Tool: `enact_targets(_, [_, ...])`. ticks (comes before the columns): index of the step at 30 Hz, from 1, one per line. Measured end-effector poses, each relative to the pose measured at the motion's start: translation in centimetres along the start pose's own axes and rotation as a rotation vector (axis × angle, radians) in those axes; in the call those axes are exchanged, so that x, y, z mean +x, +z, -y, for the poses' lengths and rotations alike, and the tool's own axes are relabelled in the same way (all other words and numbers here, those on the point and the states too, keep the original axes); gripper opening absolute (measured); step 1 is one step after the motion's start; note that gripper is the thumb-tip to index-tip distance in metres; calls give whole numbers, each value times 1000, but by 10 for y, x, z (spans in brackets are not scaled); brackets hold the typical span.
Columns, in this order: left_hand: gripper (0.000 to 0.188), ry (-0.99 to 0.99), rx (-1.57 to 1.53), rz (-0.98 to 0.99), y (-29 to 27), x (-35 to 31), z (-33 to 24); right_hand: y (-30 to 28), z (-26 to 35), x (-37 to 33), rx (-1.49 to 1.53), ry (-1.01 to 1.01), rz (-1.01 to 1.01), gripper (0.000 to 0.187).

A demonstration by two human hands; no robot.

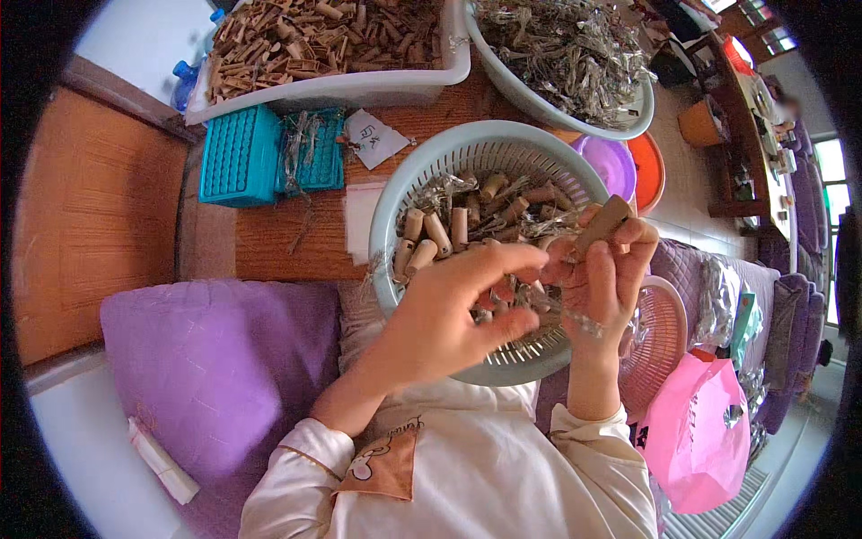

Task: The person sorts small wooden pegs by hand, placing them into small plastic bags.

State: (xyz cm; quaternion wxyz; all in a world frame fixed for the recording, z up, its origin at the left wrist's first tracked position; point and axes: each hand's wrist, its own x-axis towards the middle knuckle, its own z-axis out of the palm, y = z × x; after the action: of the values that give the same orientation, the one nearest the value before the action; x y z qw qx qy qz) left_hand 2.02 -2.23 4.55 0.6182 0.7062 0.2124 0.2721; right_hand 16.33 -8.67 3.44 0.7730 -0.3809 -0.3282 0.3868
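Note:
A small brown cardboard tube (603, 225) is held tilted in my right hand (602, 283), pinched between thumb and fingers above the right side of a grey-green plastic basket (404, 175). My left hand (458, 292) reaches over the basket toward it, thumb and fingers apart and slightly blurred. I see nothing held in the left hand; its fingertips come close to the right hand's fingers. Inside the basket lie several similar tubes (437, 232) among tangled shiny, silvery strands (440, 190). Parts of the basket are hidden behind my hands. A bit of clear, shiny material (588, 325) clings near my right wrist.
Behind stand a white bin (359, 87) heaped with brown tubes and a pale basin (503, 83) of silvery strands. Teal racks (241, 157) sit on the wooden table (287, 234). A purple cushion (224, 359) is left; a pink basket (660, 337) and pink bag (696, 431) are right.

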Motion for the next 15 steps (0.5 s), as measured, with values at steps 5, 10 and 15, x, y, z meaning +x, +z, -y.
enact_targets(5, [40,366,609,-80,3,-13,-1,10,-9,-1,-303,36,-68,24])
enact_targets(10, [27,390,537,-222,0,-14,19,17,-13,-1,-414,140,-66,25])
enact_targets(15, [14,111,461,-341,-13,-14,18,13,-13,4,-366,110,-41,21])
